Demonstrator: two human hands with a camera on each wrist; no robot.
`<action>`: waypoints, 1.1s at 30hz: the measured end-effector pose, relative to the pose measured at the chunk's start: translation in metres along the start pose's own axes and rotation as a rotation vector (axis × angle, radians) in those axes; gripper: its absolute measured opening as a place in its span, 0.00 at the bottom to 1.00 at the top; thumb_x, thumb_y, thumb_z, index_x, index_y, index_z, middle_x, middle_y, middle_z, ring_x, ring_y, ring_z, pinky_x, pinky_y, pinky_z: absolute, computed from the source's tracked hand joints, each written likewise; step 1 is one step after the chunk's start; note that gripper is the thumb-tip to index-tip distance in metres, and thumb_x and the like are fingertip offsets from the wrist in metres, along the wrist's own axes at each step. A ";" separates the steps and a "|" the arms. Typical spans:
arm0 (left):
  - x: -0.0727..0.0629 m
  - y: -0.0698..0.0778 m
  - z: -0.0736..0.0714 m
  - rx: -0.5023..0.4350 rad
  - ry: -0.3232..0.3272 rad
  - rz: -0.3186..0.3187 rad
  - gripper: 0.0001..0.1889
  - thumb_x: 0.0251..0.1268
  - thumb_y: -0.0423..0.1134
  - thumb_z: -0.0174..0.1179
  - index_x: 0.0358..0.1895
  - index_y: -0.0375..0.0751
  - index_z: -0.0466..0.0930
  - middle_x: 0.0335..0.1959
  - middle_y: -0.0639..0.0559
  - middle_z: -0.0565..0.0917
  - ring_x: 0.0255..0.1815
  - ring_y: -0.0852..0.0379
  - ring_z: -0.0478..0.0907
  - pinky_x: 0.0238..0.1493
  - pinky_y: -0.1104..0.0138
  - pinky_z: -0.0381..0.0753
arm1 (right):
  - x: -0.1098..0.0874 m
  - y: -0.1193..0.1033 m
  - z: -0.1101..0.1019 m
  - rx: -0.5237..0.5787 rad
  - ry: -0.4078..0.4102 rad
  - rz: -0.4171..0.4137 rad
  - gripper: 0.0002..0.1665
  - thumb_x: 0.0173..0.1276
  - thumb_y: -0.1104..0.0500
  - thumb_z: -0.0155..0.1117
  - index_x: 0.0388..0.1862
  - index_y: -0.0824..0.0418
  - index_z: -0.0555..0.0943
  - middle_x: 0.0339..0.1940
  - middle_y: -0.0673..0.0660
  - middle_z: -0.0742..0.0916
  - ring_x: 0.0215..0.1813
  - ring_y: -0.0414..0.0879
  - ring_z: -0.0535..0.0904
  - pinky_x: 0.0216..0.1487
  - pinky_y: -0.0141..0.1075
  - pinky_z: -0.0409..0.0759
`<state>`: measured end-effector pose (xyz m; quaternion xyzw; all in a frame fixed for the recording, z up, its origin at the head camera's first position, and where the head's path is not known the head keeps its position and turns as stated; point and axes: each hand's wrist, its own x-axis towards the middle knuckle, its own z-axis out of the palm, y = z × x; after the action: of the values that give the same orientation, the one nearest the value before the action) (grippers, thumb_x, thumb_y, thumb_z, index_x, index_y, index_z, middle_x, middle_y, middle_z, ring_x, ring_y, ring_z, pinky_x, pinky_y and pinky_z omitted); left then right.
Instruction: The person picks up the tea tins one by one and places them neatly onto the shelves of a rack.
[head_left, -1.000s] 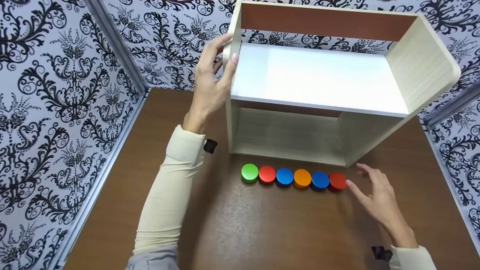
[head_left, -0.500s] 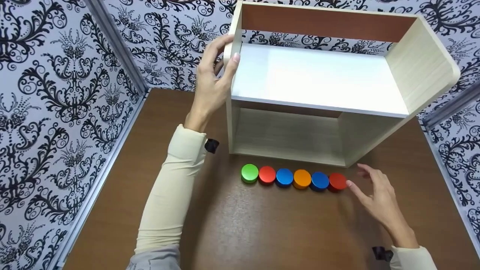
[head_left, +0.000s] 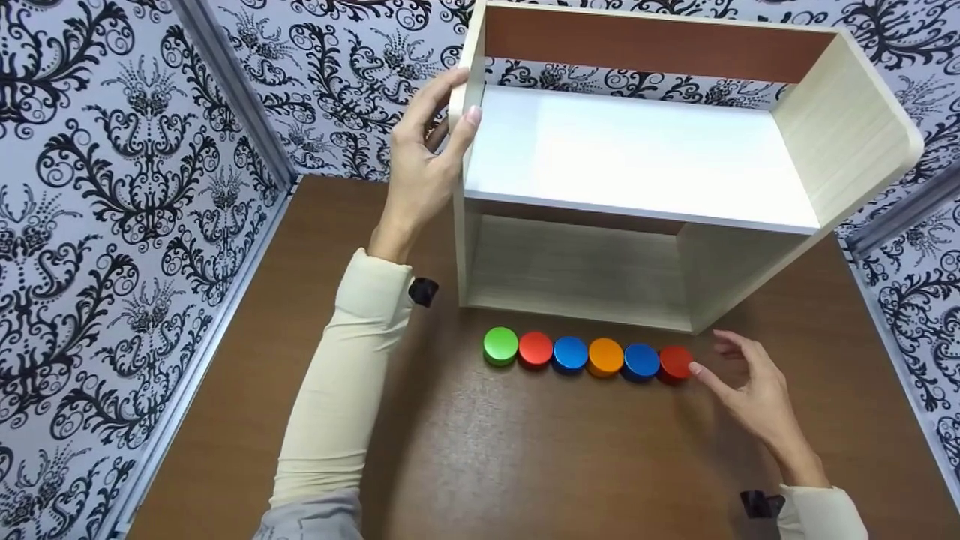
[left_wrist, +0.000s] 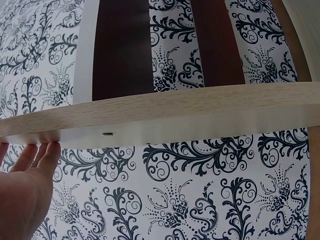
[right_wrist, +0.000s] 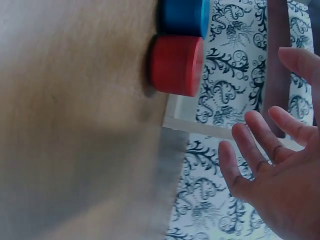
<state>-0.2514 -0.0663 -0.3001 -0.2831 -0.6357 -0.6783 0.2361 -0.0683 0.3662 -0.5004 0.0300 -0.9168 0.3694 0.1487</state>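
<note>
A pale wooden shelf unit (head_left: pixel 645 157) stands on the brown table. My left hand (head_left: pixel 424 169) grips the front edge of its left side panel, thumb at the edge. The left wrist view shows several fingertips against that panel (left_wrist: pixel 165 110). In front of the shelf, short round cylinders form a row: green (head_left: pixel 500 345), red (head_left: pixel 535 349), blue (head_left: pixel 571 354), orange (head_left: pixel 605 356), blue (head_left: pixel 641 361) and red (head_left: pixel 675 363). My right hand (head_left: pixel 757 397) hovers at the row's right end, thumb tip right by the last red cylinder (right_wrist: pixel 176 65). Its fingers are spread and loosely bent, holding nothing.
The shelf has a white upper board (head_left: pixel 645 161) and a pale lower board (head_left: pixel 577 266), with a brown strip (head_left: pixel 652 41) across the back. Walls (head_left: pixel 142 247) with black scrollwork enclose the table (head_left: pixel 525 465) at the back and sides.
</note>
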 end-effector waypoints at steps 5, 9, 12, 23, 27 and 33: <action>0.000 0.000 0.000 -0.001 0.004 -0.007 0.22 0.73 0.29 0.59 0.67 0.28 0.72 0.65 0.39 0.74 0.62 0.46 0.74 0.65 0.62 0.80 | -0.004 0.010 0.003 0.017 -0.048 0.082 0.37 0.61 0.57 0.79 0.67 0.61 0.75 0.54 0.61 0.82 0.50 0.29 0.74 0.51 0.13 0.71; 0.000 -0.001 0.000 -0.002 0.009 -0.002 0.22 0.73 0.29 0.59 0.67 0.28 0.73 0.67 0.39 0.73 0.63 0.46 0.74 0.66 0.63 0.79 | -0.007 0.020 0.006 -0.008 -0.073 0.110 0.38 0.60 0.54 0.80 0.66 0.64 0.75 0.55 0.63 0.82 0.51 0.43 0.78 0.49 0.16 0.73; 0.000 -0.002 0.001 0.002 0.015 0.010 0.22 0.73 0.29 0.59 0.67 0.28 0.73 0.68 0.38 0.73 0.63 0.47 0.74 0.67 0.63 0.79 | -0.010 0.026 0.008 -0.024 -0.102 0.125 0.40 0.60 0.53 0.80 0.66 0.66 0.74 0.54 0.65 0.82 0.52 0.57 0.80 0.46 0.14 0.73; -0.001 -0.004 0.000 0.005 0.017 0.025 0.21 0.72 0.29 0.59 0.66 0.27 0.73 0.69 0.37 0.72 0.64 0.48 0.74 0.67 0.63 0.78 | -0.013 0.038 0.014 -0.090 -0.195 0.155 0.43 0.60 0.49 0.79 0.66 0.69 0.72 0.54 0.69 0.82 0.53 0.63 0.80 0.49 0.41 0.81; -0.001 -0.004 0.000 0.005 0.016 0.019 0.22 0.72 0.29 0.60 0.66 0.27 0.73 0.69 0.38 0.72 0.65 0.49 0.73 0.68 0.63 0.77 | -0.012 0.040 0.018 -0.099 -0.213 0.164 0.44 0.60 0.49 0.80 0.66 0.71 0.72 0.54 0.71 0.82 0.52 0.64 0.78 0.53 0.57 0.78; -0.001 -0.005 -0.001 0.027 0.013 0.047 0.22 0.72 0.29 0.60 0.66 0.27 0.73 0.68 0.37 0.73 0.65 0.51 0.73 0.67 0.63 0.78 | -0.011 0.045 0.023 -0.092 -0.224 0.133 0.44 0.59 0.51 0.80 0.65 0.73 0.71 0.52 0.71 0.80 0.51 0.62 0.73 0.51 0.54 0.71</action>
<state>-0.2546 -0.0669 -0.3044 -0.2901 -0.6364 -0.6658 0.2598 -0.0714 0.3829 -0.5494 0.0035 -0.9436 0.3304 0.0217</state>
